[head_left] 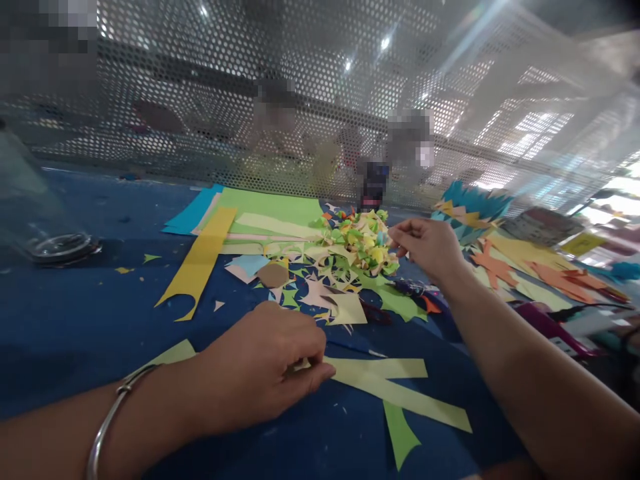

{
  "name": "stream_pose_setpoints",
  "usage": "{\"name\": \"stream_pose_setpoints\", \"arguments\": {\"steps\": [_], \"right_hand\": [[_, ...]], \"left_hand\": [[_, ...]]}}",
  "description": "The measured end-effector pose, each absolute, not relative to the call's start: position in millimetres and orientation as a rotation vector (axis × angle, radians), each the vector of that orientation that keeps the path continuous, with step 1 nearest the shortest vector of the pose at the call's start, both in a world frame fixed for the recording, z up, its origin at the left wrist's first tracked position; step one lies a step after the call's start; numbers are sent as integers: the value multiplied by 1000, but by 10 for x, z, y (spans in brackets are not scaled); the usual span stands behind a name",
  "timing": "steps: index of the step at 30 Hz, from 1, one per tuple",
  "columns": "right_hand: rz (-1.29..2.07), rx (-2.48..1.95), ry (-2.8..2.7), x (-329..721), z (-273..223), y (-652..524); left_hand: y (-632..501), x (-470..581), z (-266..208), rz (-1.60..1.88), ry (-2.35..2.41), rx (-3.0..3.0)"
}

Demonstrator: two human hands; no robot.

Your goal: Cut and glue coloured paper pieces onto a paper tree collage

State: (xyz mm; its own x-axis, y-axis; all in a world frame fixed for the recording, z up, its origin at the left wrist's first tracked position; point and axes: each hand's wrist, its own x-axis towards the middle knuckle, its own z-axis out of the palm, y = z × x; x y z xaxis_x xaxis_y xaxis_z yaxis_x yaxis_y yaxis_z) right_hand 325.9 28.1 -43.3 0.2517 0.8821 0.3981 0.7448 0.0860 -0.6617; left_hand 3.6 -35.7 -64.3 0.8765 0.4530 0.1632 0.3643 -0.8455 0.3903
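The left forearm (65, 420) came in from the lower left, its bare wrist fairly straight; the left hand (265, 363) was back-up, fingers curled under, thumb (310, 381) drawn in against the forefinger. The right forearm (530, 363) slanted up from the lower right corner, reaching farther forward, and the right hand (427, 248) pointed leftward, thumb and finger tips bunched close together

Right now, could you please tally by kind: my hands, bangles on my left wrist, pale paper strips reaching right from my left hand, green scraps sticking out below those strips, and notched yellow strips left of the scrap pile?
Hands (left hand, right hand): 2
Silver bangle: 1
Pale strips: 2
Green scrap: 1
Notched yellow strip: 1
Total: 7
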Motion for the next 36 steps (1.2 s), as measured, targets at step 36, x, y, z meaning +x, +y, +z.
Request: {"name": "stream_pose_setpoints", "arguments": {"steps": [36], "right_hand": [[-386,-2274,-1712,3863,-974,-1087]], "left_hand": [[-549,98,-588,192,728,2866]]}}
